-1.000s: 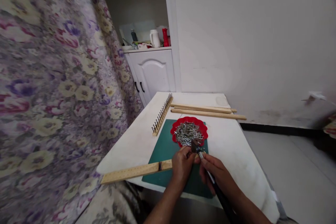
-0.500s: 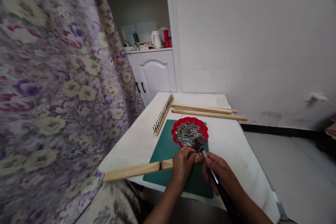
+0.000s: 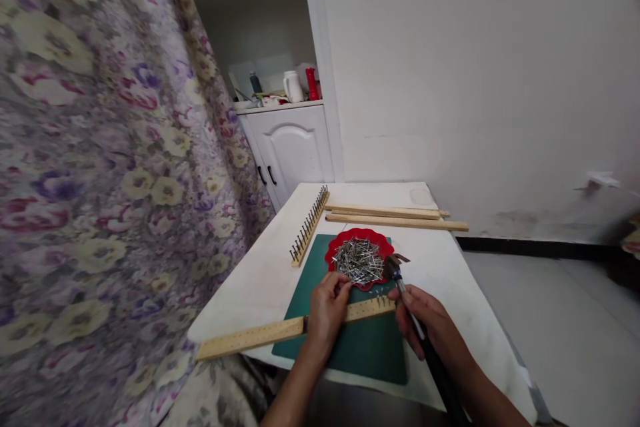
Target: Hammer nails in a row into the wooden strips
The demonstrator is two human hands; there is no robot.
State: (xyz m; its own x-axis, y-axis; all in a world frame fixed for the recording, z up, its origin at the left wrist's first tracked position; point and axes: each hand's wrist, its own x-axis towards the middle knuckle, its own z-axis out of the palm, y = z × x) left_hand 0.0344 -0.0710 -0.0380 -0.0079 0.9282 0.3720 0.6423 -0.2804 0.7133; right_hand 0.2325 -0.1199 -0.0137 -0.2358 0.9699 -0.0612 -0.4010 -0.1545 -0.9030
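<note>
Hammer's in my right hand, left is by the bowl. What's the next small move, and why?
I'd have the left hand take one nail from the red bowl, unless it already pinches one; I can't tell. Its fingertips are at the rim, a few nails stand at the right end of the drilled strip, and holes beside them look unfilled.
</note>
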